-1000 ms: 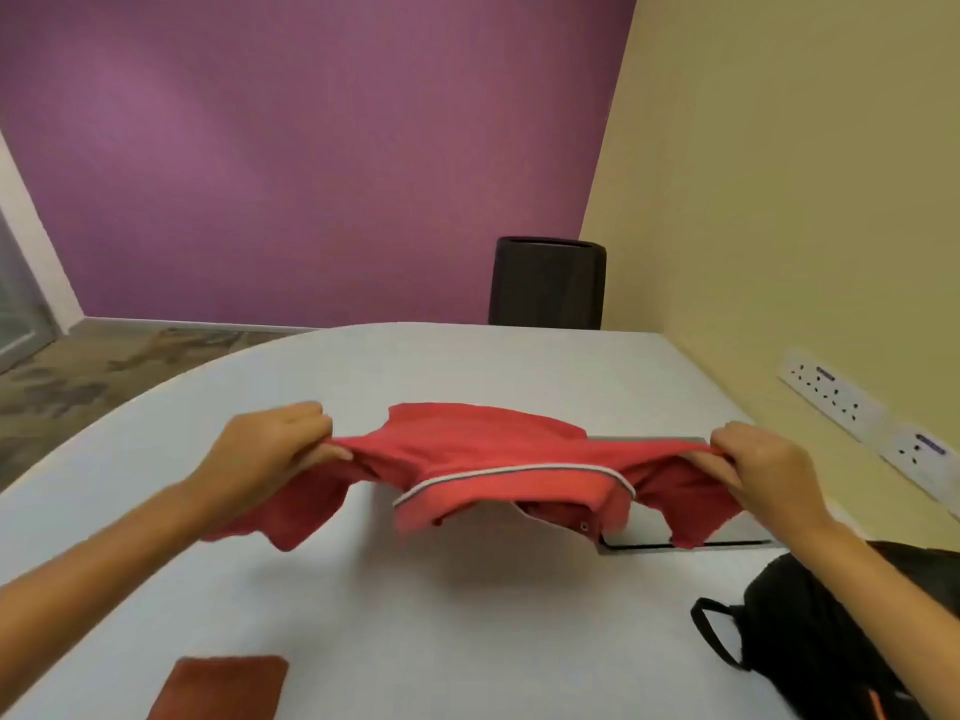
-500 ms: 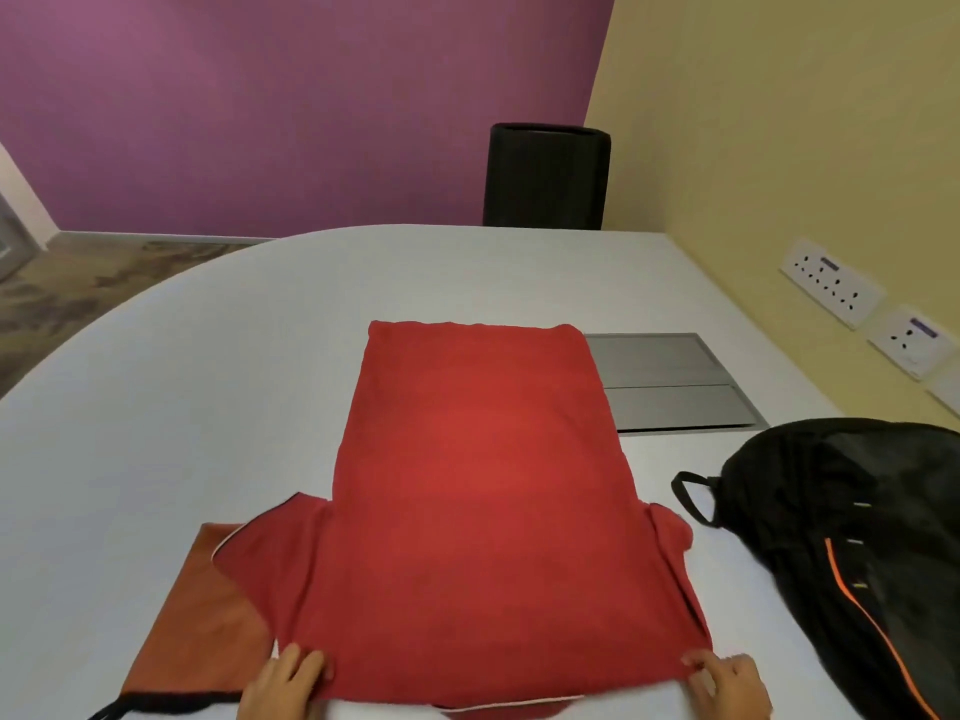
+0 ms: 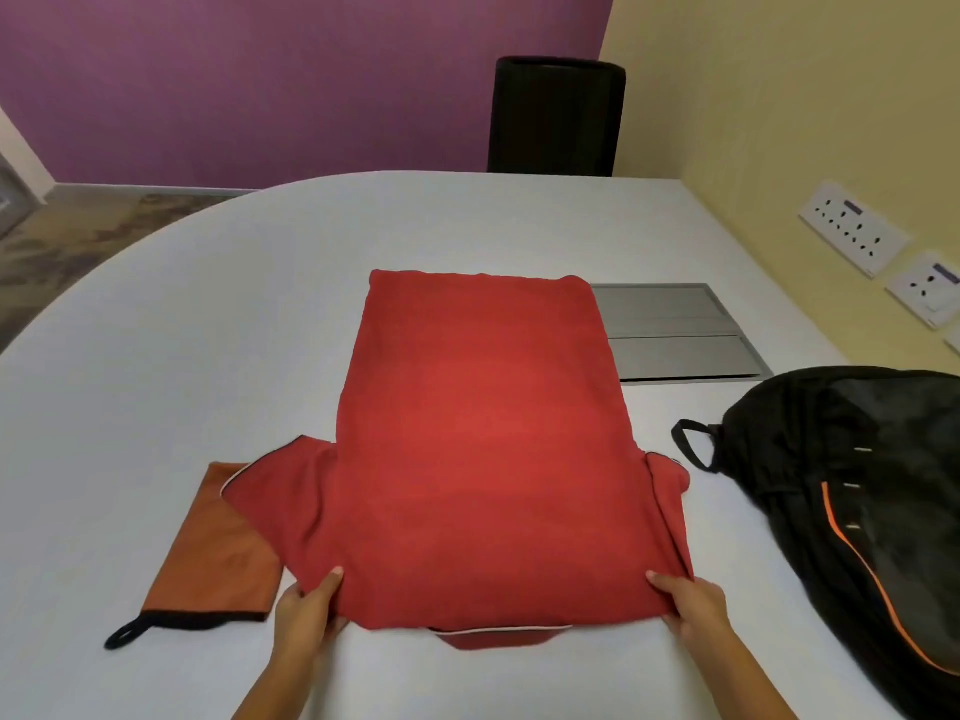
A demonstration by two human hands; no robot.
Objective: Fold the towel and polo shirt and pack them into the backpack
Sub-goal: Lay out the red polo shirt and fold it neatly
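A red polo shirt lies flat and back side up on the white table, collar toward me, hem far away. My left hand pinches its near left shoulder, thumb on top. My right hand holds the near right shoulder the same way. An orange-brown folded towel with a black loop lies left of the shirt, partly under the left sleeve. The black backpack with orange trim lies at the right.
A grey cable hatch is set in the table behind the shirt's right side. A black chair back stands at the far edge. Wall sockets are on the yellow wall at the right.
A second ago both hands held the shirt bunched in the air. It now lies spread flat on the table, and my hands still hold its shoulder corners near me.
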